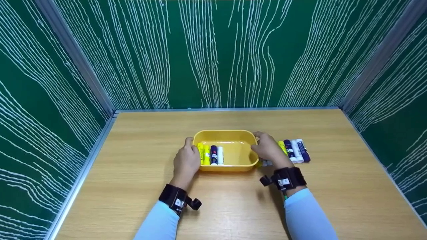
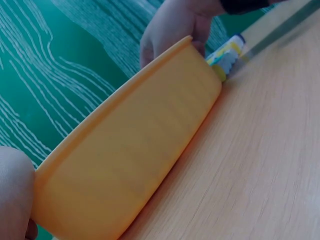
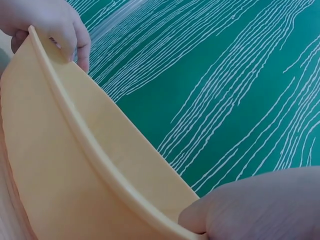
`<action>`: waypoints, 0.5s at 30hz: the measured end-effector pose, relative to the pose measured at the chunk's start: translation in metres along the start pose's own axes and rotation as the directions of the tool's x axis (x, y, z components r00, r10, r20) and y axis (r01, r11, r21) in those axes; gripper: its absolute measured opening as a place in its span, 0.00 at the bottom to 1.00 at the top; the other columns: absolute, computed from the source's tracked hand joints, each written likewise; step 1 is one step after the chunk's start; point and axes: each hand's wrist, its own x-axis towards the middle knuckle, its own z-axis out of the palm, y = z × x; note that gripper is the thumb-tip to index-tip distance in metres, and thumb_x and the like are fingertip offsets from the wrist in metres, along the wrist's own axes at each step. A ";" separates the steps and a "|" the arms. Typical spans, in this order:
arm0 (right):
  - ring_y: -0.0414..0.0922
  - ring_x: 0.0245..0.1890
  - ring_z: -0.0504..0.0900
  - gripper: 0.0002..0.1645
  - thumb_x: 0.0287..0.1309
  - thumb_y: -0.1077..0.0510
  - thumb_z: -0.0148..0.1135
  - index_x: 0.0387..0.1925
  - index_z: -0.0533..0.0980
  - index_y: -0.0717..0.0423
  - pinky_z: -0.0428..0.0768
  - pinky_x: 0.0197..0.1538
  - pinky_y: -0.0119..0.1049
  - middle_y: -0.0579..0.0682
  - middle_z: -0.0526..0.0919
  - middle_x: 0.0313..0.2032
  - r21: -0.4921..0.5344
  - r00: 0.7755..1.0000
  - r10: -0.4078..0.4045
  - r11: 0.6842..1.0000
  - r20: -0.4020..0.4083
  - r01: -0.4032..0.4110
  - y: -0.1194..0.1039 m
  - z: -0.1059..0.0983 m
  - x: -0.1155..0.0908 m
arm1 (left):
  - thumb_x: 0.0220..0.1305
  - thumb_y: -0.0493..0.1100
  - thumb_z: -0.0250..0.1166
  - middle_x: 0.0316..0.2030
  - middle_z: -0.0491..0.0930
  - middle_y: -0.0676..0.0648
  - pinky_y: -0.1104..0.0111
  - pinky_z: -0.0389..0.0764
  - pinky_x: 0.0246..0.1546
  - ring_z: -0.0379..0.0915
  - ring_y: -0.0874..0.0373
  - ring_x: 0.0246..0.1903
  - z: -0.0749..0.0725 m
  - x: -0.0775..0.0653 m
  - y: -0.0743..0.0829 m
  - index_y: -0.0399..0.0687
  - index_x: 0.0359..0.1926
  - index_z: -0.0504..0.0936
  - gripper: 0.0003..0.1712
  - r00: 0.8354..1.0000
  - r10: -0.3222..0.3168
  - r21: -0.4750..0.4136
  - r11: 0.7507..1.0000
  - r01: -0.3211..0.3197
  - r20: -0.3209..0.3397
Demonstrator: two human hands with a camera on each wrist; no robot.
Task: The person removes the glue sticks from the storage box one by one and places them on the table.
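A yellow plastic tub [image 1: 230, 168] sits on the table between both hands. My left hand [image 1: 186, 160] grips its left end, with the thumb at the rim. At the right end, my right hand [image 1: 269, 148] holds the rim, thumb over the inner side. Side by side in the tub's left part lie two yellow glue sticks [image 1: 206, 155], a dark blue one [image 1: 214, 156] and a white one [image 1: 220, 155]. In the left wrist view the tub's near wall [image 2: 125, 135] hides what is inside. The right wrist view has the rim pinched by the right hand [image 3: 260, 210].
Right of the tub, several more glue sticks [image 1: 295, 151], yellow, dark blue and white, lie in a row on the wooden table [image 1: 227, 206], partly behind the right hand. Green panels [image 1: 227, 66] with white wavy lines enclose the table at the back and sides.
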 end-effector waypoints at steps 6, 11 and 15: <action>0.47 0.33 0.86 0.42 0.81 0.61 0.59 0.89 0.60 0.58 0.86 0.32 0.35 0.67 0.86 0.62 -0.005 1.000 -0.029 1.000 -0.010 0.029 0.001 0.003 0.002 | 0.92 0.49 0.48 0.29 0.83 0.45 0.63 0.73 0.27 0.79 0.52 0.26 0.000 0.000 -0.001 0.51 0.81 0.72 0.26 1.000 0.012 0.004 1.000 -0.012 -0.006; 0.49 0.40 0.88 0.42 0.81 0.61 0.59 0.89 0.61 0.58 0.88 0.36 0.36 0.66 0.81 0.72 -0.007 1.000 -0.026 1.000 -0.003 0.026 0.000 0.004 0.003 | 0.92 0.50 0.48 0.36 0.88 0.42 0.61 0.77 0.30 0.82 0.50 0.30 0.000 0.001 -0.001 0.51 0.82 0.72 0.27 1.000 0.007 0.014 1.000 -0.007 -0.006; 0.49 0.36 0.88 0.42 0.81 0.61 0.59 0.90 0.60 0.56 0.88 0.35 0.37 0.66 0.81 0.73 -0.010 1.000 -0.007 1.000 -0.002 0.007 0.000 0.005 0.003 | 0.90 0.49 0.51 0.55 0.88 0.39 0.56 0.87 0.44 0.87 0.47 0.43 -0.001 0.000 0.002 0.47 0.81 0.74 0.27 0.997 0.057 0.106 0.993 -0.051 -0.051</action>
